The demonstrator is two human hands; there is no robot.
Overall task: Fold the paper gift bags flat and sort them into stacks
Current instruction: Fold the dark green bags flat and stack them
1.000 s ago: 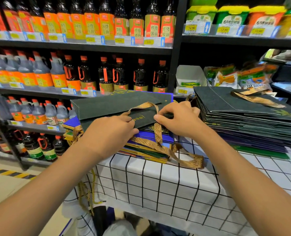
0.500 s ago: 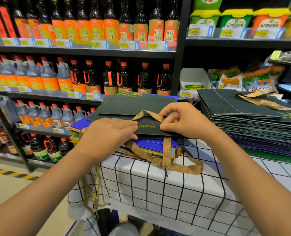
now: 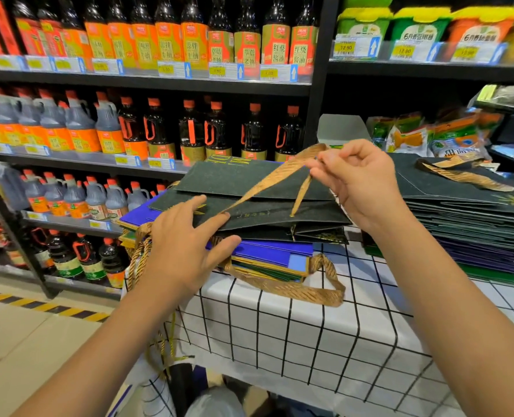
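A dark green paper gift bag [image 3: 279, 219] lies flattened on top of a left pile of blue and green bags [image 3: 267, 255]. My left hand [image 3: 186, 248] presses its near left corner with straight fingers, thumb by the pile's edge. My right hand [image 3: 358, 182] pinches the bag's gold ribbon handle [image 3: 275, 180] and holds it lifted above the bag. A second gold ribbon loop [image 3: 303, 288] hangs from the pile onto the cloth. A tall stack of flat dark bags [image 3: 466, 212] stands to the right.
The bags rest on a table with a white checked cloth [image 3: 309, 341]. Behind it run black store shelves [image 3: 147, 82] full of sauce bottles, with snack packets [image 3: 430, 136] at the right. A yellow-black floor stripe [image 3: 39, 307] marks the aisle at left.
My right hand has risen off the bag, lifting the gold ribbon handle up and to the right. My left hand has uncurled and now presses flat on the bag's corner.
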